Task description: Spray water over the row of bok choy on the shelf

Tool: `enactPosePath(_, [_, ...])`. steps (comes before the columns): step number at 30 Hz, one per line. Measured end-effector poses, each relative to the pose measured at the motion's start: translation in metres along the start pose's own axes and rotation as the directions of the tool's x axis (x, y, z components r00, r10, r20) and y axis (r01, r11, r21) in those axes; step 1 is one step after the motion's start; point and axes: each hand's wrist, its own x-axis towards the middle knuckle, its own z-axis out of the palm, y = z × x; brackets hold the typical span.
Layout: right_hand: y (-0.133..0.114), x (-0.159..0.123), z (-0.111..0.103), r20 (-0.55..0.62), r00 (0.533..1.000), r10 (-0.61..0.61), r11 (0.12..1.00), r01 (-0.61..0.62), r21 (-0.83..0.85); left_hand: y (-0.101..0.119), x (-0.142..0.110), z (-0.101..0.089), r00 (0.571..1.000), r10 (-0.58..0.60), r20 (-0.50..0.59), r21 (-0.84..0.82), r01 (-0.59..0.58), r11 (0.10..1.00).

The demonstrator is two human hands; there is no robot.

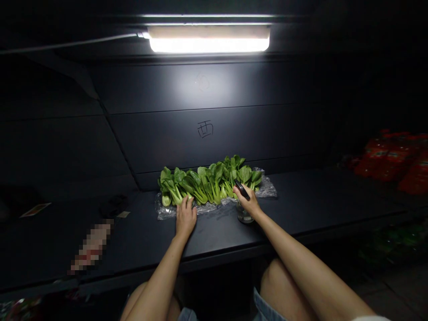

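A row of green bok choy (210, 182) lies on a clear plastic sheet (267, 187) on a dark shelf (301, 209) under a bright lamp. My left hand (185, 218) rests flat on the shelf, fingers stretched out, fingertips touching the plastic and the stems at the left of the row. My right hand (248, 201) is closed around a small clear bottle (244, 217) with a dark top (242, 189), held just in front of the right part of the row.
A lit lamp (209, 39) hangs above the dark back panel with a hand-drawn mark (205, 129). Red packets (394, 160) are stacked at the right. A blurred flat item (92, 245) and a small card (35, 209) lie on the left of the shelf.
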Motion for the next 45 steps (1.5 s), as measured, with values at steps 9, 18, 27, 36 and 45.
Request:
enactPosePath(9, [-0.014,-0.004,0.007,0.111,0.994,-0.012,0.998,0.006,0.057,0.0,0.002,0.001,1.0,0.013,-0.001,-0.012,-0.013,1.0])
enactPosePath(18, [-0.023,-0.005,0.029,0.091,0.995,-0.045,0.999,0.042,0.027,-0.006,0.0,-0.004,1.0,-0.001,-0.006,-0.05,0.0,0.999])
enactPosePath(27, [-0.039,-0.006,0.039,0.14,0.987,-0.082,0.996,0.077,0.042,-0.038,-0.001,-0.033,1.0,-0.017,-0.017,0.052,0.018,0.998])
enactPosePath(36, [-0.045,-0.007,0.051,0.249,0.958,-0.14,0.99,0.141,0.015,-0.057,-0.008,-0.045,0.995,-0.097,-0.026,0.083,0.099,0.992])
enactPosePath(45, [-0.049,-0.009,0.064,0.198,0.971,-0.131,0.991,0.127,0.035,-0.059,-0.008,-0.042,0.992,-0.123,-0.042,0.043,0.124,0.991])
